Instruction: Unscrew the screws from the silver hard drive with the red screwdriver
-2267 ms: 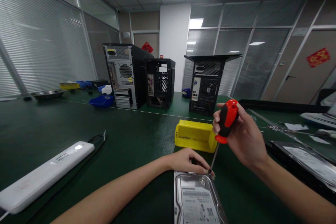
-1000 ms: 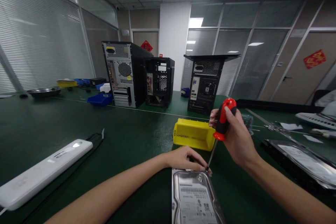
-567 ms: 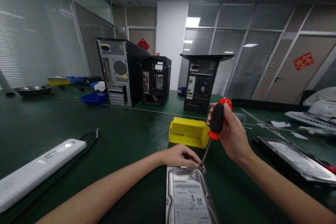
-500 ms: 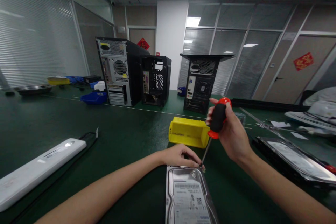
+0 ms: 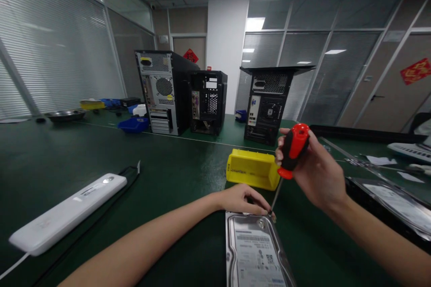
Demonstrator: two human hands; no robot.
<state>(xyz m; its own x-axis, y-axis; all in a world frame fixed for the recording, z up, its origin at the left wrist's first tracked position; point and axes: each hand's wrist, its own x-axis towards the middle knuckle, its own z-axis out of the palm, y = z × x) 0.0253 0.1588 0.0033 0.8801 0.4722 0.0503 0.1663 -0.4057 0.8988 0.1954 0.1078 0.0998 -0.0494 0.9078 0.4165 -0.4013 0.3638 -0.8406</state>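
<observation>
A silver hard drive (image 5: 257,251) with a white label lies on the green table, its near end cut off by the bottom of the view. My left hand (image 5: 244,199) is closed around its far edge, thumb on top and fingers bent over the far side. My right hand (image 5: 318,172) grips the red and black handle of a screwdriver (image 5: 293,150). The thin shaft slants down to the drive's far right corner, where its tip meets my left fingertips. Whatever lies under the tip is too small to make out.
Just beyond the drive lies a yellow bin (image 5: 252,168) on its side. A white power strip (image 5: 70,213) with a cable is at left, another hard drive (image 5: 397,206) at right. Three computer cases (image 5: 163,94) and a blue bin (image 5: 134,124) stand further back.
The camera has turned slightly left, so everything sits further right in view. The screwdriver handle has rotated in my right hand, showing more red. My left hand keeps its place on the drive.
</observation>
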